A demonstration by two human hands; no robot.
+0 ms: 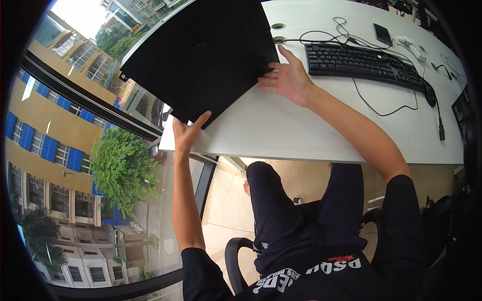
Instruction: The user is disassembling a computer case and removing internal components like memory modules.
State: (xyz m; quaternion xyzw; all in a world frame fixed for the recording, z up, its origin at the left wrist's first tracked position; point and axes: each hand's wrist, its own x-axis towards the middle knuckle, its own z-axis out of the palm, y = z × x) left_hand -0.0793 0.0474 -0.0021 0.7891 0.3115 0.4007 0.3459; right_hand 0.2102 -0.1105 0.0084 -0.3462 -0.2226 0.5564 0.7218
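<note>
A large, flat-faced black panel [201, 55] stands tilted at the left end of the white desk. Whether it is a loose sheet or one side of a computer case, I cannot tell. My left hand [188, 134] grips its lower corner, thumb on the dark face and the other fingers hidden behind. Against the panel's right edge lie the fingertips of my right hand [291, 81]; those fingers are stretched out, with the thumb pointing up and apart.
On the white desk [261, 133] lie a black keyboard [366, 65], a black mouse [430, 94], a phone [382, 34], a white plug [411, 47] and tangled black cables [381, 114]. A window [120, 175] borders the left side. The armrest [238, 251] of my chair is below.
</note>
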